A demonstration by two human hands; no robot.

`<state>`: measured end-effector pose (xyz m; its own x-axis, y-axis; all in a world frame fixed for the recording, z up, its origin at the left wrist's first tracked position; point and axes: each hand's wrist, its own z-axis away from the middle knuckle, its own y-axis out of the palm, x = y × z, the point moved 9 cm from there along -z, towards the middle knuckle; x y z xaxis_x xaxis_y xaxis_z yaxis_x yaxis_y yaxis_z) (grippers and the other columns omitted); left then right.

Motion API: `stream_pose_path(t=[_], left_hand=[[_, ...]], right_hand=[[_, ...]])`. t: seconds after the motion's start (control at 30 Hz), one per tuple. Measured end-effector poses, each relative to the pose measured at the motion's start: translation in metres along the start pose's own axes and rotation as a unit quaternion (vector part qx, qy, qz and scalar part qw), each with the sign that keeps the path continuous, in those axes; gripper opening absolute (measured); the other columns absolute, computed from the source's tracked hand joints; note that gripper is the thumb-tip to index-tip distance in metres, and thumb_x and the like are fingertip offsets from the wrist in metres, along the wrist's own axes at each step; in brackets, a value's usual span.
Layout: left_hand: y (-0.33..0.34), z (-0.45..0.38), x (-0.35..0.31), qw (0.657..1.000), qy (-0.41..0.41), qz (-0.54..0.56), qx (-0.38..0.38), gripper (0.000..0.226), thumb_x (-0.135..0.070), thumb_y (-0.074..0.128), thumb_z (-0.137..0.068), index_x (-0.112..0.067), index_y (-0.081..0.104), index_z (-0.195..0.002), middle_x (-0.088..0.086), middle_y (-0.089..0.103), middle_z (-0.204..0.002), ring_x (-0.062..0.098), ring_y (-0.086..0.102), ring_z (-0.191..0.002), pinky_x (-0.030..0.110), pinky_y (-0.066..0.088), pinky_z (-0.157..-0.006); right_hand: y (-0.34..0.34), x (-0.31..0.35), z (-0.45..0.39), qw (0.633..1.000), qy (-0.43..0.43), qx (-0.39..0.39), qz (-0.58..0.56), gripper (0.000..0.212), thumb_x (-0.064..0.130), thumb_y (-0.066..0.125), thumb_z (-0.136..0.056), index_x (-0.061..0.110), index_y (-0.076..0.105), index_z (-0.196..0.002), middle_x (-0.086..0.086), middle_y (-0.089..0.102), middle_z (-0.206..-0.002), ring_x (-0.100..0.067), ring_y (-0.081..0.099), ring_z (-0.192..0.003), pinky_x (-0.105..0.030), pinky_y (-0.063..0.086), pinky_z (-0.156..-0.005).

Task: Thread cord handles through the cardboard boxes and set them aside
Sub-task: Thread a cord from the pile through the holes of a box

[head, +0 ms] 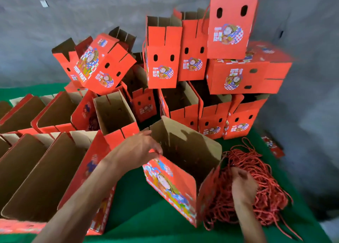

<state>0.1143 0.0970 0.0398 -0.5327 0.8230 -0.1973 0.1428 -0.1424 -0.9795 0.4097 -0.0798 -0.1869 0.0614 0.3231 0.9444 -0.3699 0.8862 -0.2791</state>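
- Head view shows an open red cardboard box with a cartoon picture sitting on the green tabletop, right in front of the person.
- The left hand is at the top edge of this box, at its near left corner. Its fingers look curled onto the edge, but the picture is blurry, so I cannot be sure of the grip.
- The right hand is down in a big tangled heap of red cords just to the right of the box. Its fingers are bent into the cords, and it seems to be picking one out. I cannot tell if it has one yet.
- A wobbly stack of red boxes stands behind, by the grey wall. Some of them have thin cords hanging from them.
- More open boxes in rows wait on the left.
- I think the box is light and stiff, so it may tip or slide easily. Holding the top edge keeps it steady.
- I think the cords are soft and floppy, and they can snag on each other. It is best to pinch one cord near its end so it can poke through a hole.
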Motion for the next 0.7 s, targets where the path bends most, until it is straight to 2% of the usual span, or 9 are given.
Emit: stream_pose_path(t=[0.07,0.13,0.27,0.33,0.4,0.5,0.57,0.63,0.7], left_hand=[[0.006,-0.006,-0.01,0.999,-0.013,0.029,0.004,0.012,-0.022,0.071,-0.092,-0.02,0.076,-0.103,-0.004,0.076,-0.105,0.02,0.068,-0.106,0.034,0.048,-0.098],[0.006,-0.008,-0.023,0.999,-0.008,0.026,-0.028,0.012,-0.018,0.065,-0.091,-0.016,0.069,-0.102,0.003,0.072,-0.098,0.028,0.067,-0.095,0.034,0.048,-0.079],[0.007,-0.013,-0.039,1.0,-0.001,0.013,-0.003,0.018,-0.026,0.06,-0.086,-0.02,0.056,-0.103,-0.003,0.06,-0.091,0.027,0.059,-0.093,0.038,0.047,-0.081],[0.01,-0.017,-0.041,0.997,-0.029,0.056,0.042,0.013,-0.031,0.061,-0.088,-0.027,0.049,-0.093,-0.012,0.054,-0.084,0.022,0.059,-0.089,0.035,0.045,-0.076],[0.02,-0.016,-0.041,0.985,-0.074,0.119,0.098,0.013,-0.033,0.062,-0.092,-0.032,0.05,-0.095,-0.014,0.062,-0.092,0.015,0.064,-0.09,0.034,0.052,-0.076],[0.031,-0.011,-0.041,0.974,-0.112,0.144,0.131,0.013,-0.034,0.062,-0.094,-0.024,0.059,-0.101,-0.007,0.07,-0.099,0.012,0.069,-0.089,0.042,0.06,-0.08],[0.036,-0.005,-0.039,0.968,-0.133,0.156,0.145,0.019,-0.035,0.062,-0.094,-0.017,0.062,-0.101,-0.001,0.073,-0.099,0.015,0.072,-0.086,0.045,0.061,-0.078],[0.04,0.002,-0.037,0.959,-0.145,0.186,0.156,0.023,-0.035,0.062,-0.095,-0.014,0.064,-0.103,0.001,0.075,-0.099,0.014,0.074,-0.083,0.044,0.062,-0.075],[0.04,0.007,-0.037,0.953,-0.151,0.209,0.159,0.027,-0.035,0.062,-0.096,-0.01,0.065,-0.104,0.005,0.076,-0.097,0.016,0.074,-0.081,0.043,0.062,-0.075]], right_hand=[[-0.018,0.005,-0.001,0.999,-0.012,-0.02,-0.026,0.01,0.02,0.073,-0.09,0.011,0.077,-0.091,-0.008,0.071,-0.083,-0.022,0.062,-0.078,-0.026,0.044,-0.069],[-0.021,0.012,0.003,0.998,-0.022,0.011,-0.051,0.008,0.019,0.074,-0.09,0.011,0.077,-0.091,-0.004,0.071,-0.075,-0.02,0.062,-0.071,-0.025,0.047,-0.065],[-0.004,0.03,0.03,0.983,-0.022,0.164,-0.082,0.008,0.016,0.071,-0.094,0.013,0.077,-0.09,0.001,0.066,-0.062,-0.018,0.055,-0.057,-0.028,0.042,-0.054],[0.009,0.045,0.055,0.965,-0.044,0.241,-0.092,0.008,0.021,0.071,-0.095,0.017,0.078,-0.093,0.001,0.073,-0.071,-0.013,0.063,-0.061,-0.021,0.049,-0.055],[0.025,0.058,0.079,0.943,-0.061,0.304,-0.116,0.009,0.024,0.073,-0.094,0.017,0.078,-0.097,-0.001,0.078,-0.085,-0.01,0.071,-0.072,-0.019,0.055,-0.066],[0.05,0.066,0.101,0.922,-0.056,0.357,-0.137,0.015,0.015,0.075,-0.092,0.007,0.077,-0.103,-0.01,0.079,-0.093,-0.022,0.074,-0.084,-0.031,0.061,-0.079],[0.067,0.064,0.111,0.914,-0.038,0.378,-0.144,0.016,0.009,0.075,-0.09,0.0,0.076,-0.104,-0.018,0.077,-0.093,-0.029,0.073,-0.082,-0.038,0.061,-0.08],[0.079,0.06,0.12,0.909,-0.026,0.391,-0.142,0.012,0.003,0.075,-0.09,-0.004,0.075,-0.1,-0.022,0.075,-0.09,-0.028,0.072,-0.077,-0.036,0.062,-0.076],[0.085,0.056,0.127,0.91,-0.048,0.401,-0.098,0.007,0.006,0.074,-0.093,0.0,0.075,-0.095,-0.017,0.076,-0.086,-0.023,0.072,-0.073,-0.034,0.061,-0.073]])
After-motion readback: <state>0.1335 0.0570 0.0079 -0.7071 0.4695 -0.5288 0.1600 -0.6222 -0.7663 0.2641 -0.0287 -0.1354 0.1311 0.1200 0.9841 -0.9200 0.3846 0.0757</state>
